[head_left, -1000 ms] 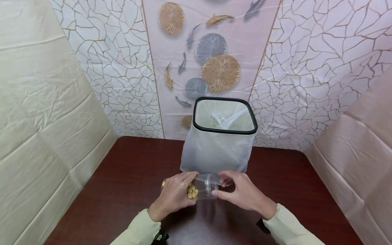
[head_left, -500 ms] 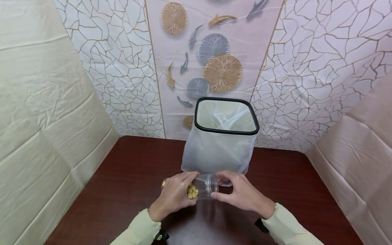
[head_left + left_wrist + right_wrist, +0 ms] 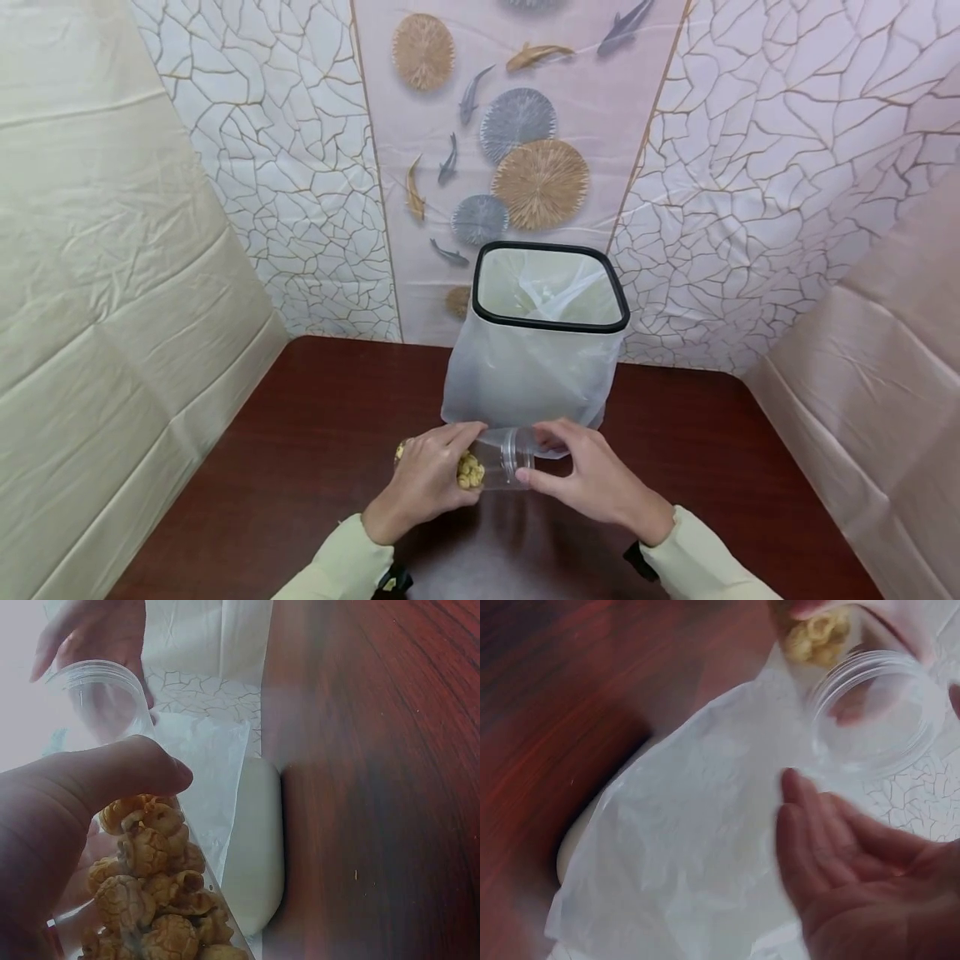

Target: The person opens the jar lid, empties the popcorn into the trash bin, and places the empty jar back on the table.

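Observation:
A clear plastic jar [image 3: 495,460] of yellow-brown popcorn [image 3: 146,892] lies on its side above the table. My left hand [image 3: 429,471] grips its body, the thumb across the near side. At the jar's ringed clear end [image 3: 877,712], my right hand [image 3: 592,471] has its thumb and fingers spread on either side. In the right wrist view its fingers [image 3: 810,847] are relaxed and a gap shows between them and the rim. The thumb looks close to the rim in the head view; contact is unclear. I cannot tell whether that end is a lid.
Just beyond the hands stands a pale bin [image 3: 536,367] with a black rim, lined with a translucent bag [image 3: 682,817]. The dark red-brown table [image 3: 337,417] extends to both sides. Patterned cloth [image 3: 285,167] hangs at the back, with beige cloth [image 3: 112,333] at the sides.
My right thumb and fingers shift slightly around the jar's ringed end. The left hand keeps its grip, and jar and bin stay in place.

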Demonstrator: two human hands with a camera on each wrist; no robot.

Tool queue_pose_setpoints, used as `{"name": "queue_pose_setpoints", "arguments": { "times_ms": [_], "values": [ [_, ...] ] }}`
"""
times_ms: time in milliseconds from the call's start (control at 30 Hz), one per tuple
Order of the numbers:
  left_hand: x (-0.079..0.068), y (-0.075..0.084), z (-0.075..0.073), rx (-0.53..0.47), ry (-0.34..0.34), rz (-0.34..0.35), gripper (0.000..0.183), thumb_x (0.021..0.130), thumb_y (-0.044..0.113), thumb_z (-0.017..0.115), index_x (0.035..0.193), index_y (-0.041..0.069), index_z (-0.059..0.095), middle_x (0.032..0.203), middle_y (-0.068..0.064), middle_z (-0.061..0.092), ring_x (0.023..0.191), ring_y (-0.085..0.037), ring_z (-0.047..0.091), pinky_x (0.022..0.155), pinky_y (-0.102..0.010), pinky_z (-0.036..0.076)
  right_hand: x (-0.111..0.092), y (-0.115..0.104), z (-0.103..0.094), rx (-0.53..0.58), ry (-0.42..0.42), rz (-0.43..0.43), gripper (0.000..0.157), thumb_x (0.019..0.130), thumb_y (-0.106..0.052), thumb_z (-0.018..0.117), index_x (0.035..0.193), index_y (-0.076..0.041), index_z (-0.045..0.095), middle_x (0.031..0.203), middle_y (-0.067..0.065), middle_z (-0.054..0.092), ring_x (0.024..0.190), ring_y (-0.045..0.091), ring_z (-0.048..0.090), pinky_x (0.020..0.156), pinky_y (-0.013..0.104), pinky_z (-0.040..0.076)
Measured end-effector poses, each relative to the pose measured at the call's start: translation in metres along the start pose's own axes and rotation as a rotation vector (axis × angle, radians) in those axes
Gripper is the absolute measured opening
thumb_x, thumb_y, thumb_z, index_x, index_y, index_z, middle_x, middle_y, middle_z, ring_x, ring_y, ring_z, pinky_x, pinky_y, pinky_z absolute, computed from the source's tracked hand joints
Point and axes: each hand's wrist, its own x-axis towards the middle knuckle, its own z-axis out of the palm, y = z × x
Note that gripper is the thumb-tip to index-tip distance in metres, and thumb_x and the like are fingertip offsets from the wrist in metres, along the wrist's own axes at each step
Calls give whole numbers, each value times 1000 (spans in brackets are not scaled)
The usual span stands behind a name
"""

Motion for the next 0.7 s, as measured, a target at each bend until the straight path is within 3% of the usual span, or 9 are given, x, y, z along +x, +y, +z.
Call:
{"name": "queue_pose_setpoints", "arguments": {
  "times_ms": [133,233,433,700],
  "values": [
    [-1,1,1,4,4,-1,80,57,28,97,130,14,68,124,-1,76,106,-16,75,85,-32,64,3,-2,2,109,-60,94,53,94,-46,77,123,-2,71,105,3,75,91,12,73,83,35,63],
    [-1,2,2,7,-1,-1,80,57,28,97,130,14,68,124,0,76,106,-16,75,84,-33,64,4,-2,4,134,-63,99,51,94,-45,78,120,-2,71,101,3,75,89,11,73,82,32,63],
    [-1,4,2,17,-3,8,81,55,30,98,130,15,69,124,1,76,106,-16,75,84,-33,64,-1,-1,2,59,-4,-12,52,85,-43,86,123,-11,70,108,-4,73,97,12,73,88,34,62],
    [0,6,1,0,-2,12,82,55,30,97,131,14,68,124,0,76,107,-16,76,85,-33,64,-4,2,-3,-30,32,-181,72,73,-33,95,136,-15,63,122,-7,67,107,14,70,93,37,60]
  ]
}}
